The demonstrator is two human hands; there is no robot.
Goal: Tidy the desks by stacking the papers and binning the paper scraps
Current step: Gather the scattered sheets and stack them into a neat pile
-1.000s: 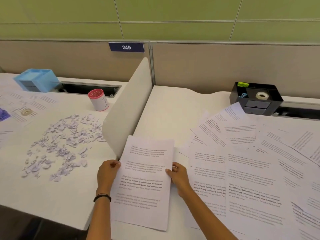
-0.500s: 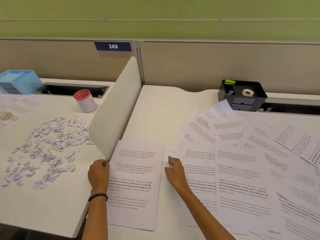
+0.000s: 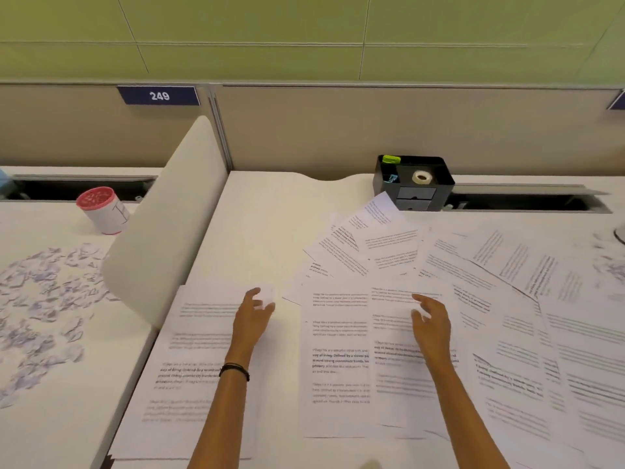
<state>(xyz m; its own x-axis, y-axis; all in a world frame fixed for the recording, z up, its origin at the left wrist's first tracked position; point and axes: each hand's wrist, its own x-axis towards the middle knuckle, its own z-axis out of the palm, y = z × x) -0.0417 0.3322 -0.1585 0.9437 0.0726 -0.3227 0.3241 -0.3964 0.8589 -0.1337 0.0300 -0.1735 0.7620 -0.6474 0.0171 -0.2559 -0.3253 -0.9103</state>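
Left hand (image 3: 253,316) reaches forward, frame centre, fingers loose, gripping nothing, over top right edge of stacked papers (image 3: 199,350). Right hand (image 3: 431,324) splayed, relaxed, empty, above loose sheets (image 3: 507,299) right of centre. Paper scraps (image 3: 40,299) far left.

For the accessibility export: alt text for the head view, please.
A person's left hand is over a paper stack and the right hand, spread open, over loose printed sheets fanned across a white desk. Past a white divider, paper scraps litter the neighbouring desk by a red-topped container.
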